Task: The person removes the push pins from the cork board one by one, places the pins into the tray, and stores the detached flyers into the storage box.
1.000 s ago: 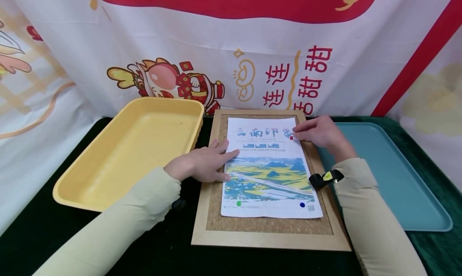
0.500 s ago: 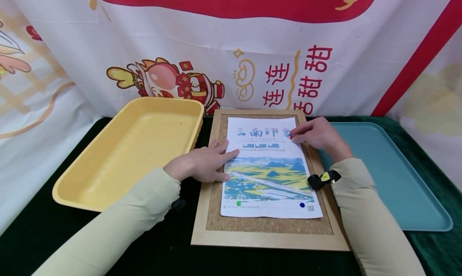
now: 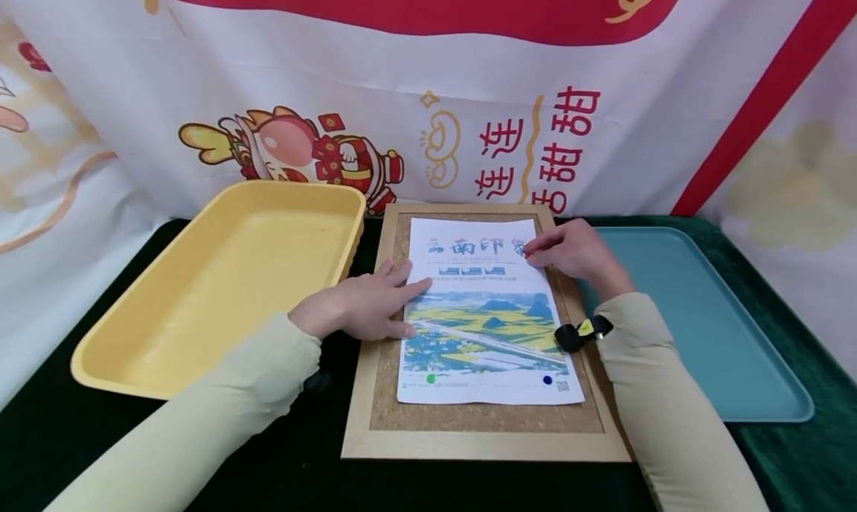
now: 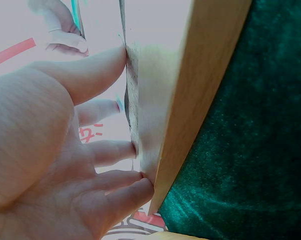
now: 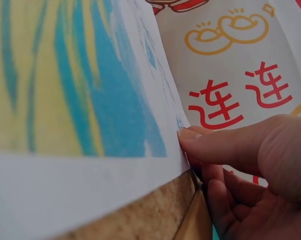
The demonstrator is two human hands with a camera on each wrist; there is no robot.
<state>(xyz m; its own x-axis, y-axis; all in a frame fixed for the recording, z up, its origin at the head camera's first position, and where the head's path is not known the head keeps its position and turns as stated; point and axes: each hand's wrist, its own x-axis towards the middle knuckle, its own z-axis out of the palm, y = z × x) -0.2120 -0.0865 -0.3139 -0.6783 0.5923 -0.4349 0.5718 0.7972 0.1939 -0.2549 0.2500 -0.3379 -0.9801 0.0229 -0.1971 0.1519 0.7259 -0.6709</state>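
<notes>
A printed landscape poster [image 3: 482, 333] lies on a wood-framed cork board [image 3: 482, 421]. Green [image 3: 431, 379] and blue [image 3: 547, 380] pushpins sit at its lower corners. Near the upper right corner, my right hand [image 3: 582, 255] pinches a red pushpin [image 3: 527, 254] between thumb and forefinger; the fingertips mostly cover it. In the right wrist view the thumb [image 5: 215, 145] is right at the paper, the pin hidden. My left hand [image 3: 371, 300] rests with spread fingers across the board's left edge, fingertips on the poster's margin. The left wrist view shows its fingers along the wooden frame [image 4: 163, 100].
A deep yellow tray [image 3: 221, 289] stands left of the board, close beside the left forearm. A flat teal tray [image 3: 696, 326] lies to the right, partly behind the right arm. Dark green cloth [image 3: 281, 460] covers the table; a printed white curtain [image 3: 375, 73] hangs behind.
My right thumb and forefinger have closed over the red pushpin, which showed uncovered below the fingertips a second ago. The left hand stays put. The head view has shifted slightly right.
</notes>
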